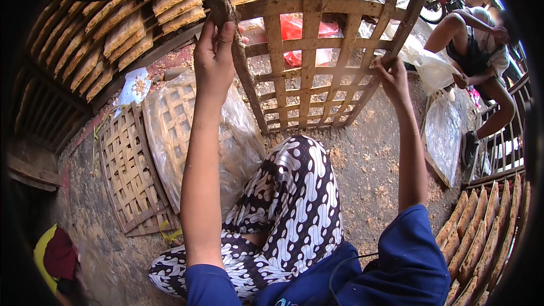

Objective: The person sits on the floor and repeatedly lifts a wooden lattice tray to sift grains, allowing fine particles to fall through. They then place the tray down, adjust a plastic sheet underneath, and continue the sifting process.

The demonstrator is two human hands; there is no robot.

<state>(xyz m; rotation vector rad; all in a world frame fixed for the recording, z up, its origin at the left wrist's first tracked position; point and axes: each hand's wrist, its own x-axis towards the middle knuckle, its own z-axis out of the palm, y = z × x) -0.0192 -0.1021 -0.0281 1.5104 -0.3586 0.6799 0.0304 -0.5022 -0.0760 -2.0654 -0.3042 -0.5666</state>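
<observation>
Upright in front of me stands a woven bamboo lattice panel (310,46), its lower edge near the crumb-strewn floor. My left hand (216,53) grips the thick left side bar, thumb towards me. On the opposite side, my right hand (392,70) has its fingers closed around the right bar. Through the gaps in the lattice a red and clear plastic bag (293,29) shows. Below my left forearm lies another bamboo panel under a clear plastic sheet (242,136). Beside it rests a bare woven bamboo panel (129,170).
Racks of tan slabs (123,38) rise at the left and back; more slabs (480,225) stand at lower right. A seated person (480,51) at right holds a plastic sheet (429,63). A plastic-covered panel (444,136) lies nearby. A maroon and yellow item (59,255) is at lower left.
</observation>
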